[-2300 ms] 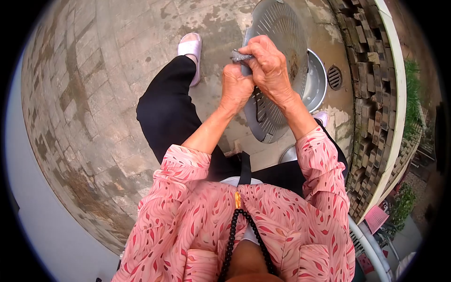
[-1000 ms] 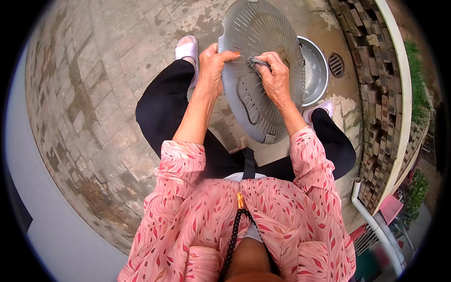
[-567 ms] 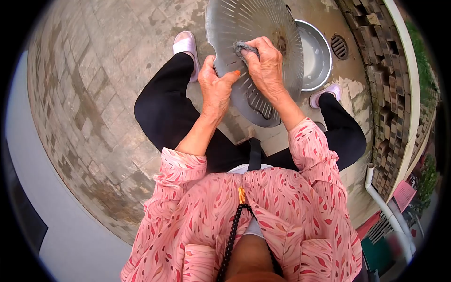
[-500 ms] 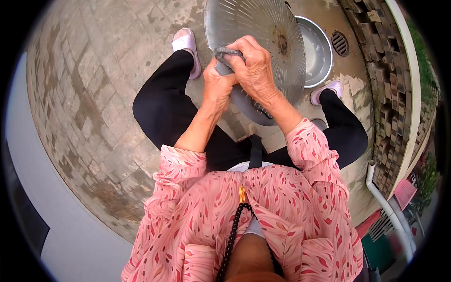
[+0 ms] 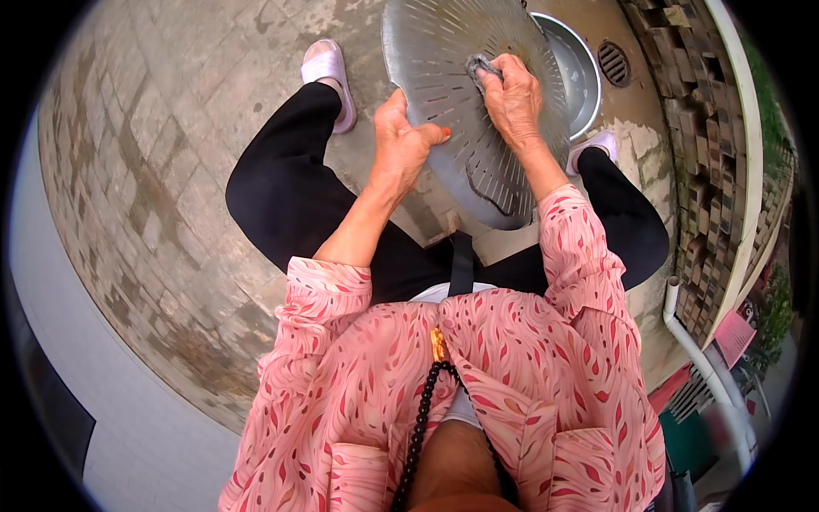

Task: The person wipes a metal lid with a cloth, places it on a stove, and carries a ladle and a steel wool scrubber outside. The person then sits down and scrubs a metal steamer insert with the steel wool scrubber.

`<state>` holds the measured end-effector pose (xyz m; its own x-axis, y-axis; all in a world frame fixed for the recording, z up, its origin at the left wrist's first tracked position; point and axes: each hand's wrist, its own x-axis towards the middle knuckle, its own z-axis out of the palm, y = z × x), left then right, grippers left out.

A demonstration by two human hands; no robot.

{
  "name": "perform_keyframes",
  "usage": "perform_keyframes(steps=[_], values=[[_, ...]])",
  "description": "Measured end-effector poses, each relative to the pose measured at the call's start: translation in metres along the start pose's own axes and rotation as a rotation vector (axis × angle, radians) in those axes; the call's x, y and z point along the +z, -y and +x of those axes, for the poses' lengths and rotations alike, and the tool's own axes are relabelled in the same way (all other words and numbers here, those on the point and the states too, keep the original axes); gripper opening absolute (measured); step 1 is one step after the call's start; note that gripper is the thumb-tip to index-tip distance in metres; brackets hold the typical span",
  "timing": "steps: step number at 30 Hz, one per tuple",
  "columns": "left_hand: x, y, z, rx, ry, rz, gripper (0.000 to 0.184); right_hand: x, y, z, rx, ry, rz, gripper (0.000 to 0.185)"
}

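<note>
A large, round grey metal steamer plate (image 5: 461, 94) with radiating slots is held tilted in front of my knees. My left hand (image 5: 399, 141) grips its near left rim, with the thumb on the upper face and the other fingers mostly hidden beyond the edge. In my right hand (image 5: 514, 102) a grey, fuzzy scouring pad (image 5: 480, 68) is pinched and presses on the slotted face, near the middle. Dark marks show along the plate's lower edge and a brownish patch around its centre.
A metal basin (image 5: 573, 77) stands on the wet paving behind the plate, partly hidden by it. Right of it is a round floor drain (image 5: 614, 63). A stacked brick wall (image 5: 704, 171) and a white pipe (image 5: 695, 350) run along the right.
My right hand has moved right and away from the rim with the scouring pad, onto the plate's face. The left hand stays at the rim, its thumb now in view. The plate has shifted slightly.
</note>
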<state>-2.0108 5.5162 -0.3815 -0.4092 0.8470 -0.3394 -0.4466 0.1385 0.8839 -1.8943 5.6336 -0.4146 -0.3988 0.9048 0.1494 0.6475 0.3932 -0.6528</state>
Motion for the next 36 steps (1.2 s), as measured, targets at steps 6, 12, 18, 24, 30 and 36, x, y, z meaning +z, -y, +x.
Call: perform_keyframes(steps=[6, 12, 18, 24, 30, 36], values=[[-0.008, 0.006, 0.002, 0.000, 0.034, 0.137, 0.041, 0.007, 0.063, -0.024, -0.210, -0.004, 0.282, 0.012], [-0.006, -0.004, 0.002, 0.013, 0.027, 0.089, 0.043, 0.003, 0.008, -0.016, -0.085, -0.041, 0.035, 0.012], [-0.014, -0.002, 0.000, -0.038, 0.012, 0.101, 0.042, 0.013, -0.015, -0.025, -0.077, -0.094, -0.010, 0.013], [0.001, -0.012, 0.002, -0.057, -0.011, 0.088, 0.042, 0.017, -0.004, -0.002, -0.012, -0.153, 0.010, 0.011], [-0.007, -0.003, -0.005, -0.015, 0.002, 0.175, 0.042, 0.028, -0.056, 0.023, 0.030, -0.174, -0.172, 0.006], [0.000, -0.008, 0.000, -0.065, -0.004, 0.130, 0.043, 0.025, 0.060, 0.017, -0.138, -0.049, 0.128, 0.008]])
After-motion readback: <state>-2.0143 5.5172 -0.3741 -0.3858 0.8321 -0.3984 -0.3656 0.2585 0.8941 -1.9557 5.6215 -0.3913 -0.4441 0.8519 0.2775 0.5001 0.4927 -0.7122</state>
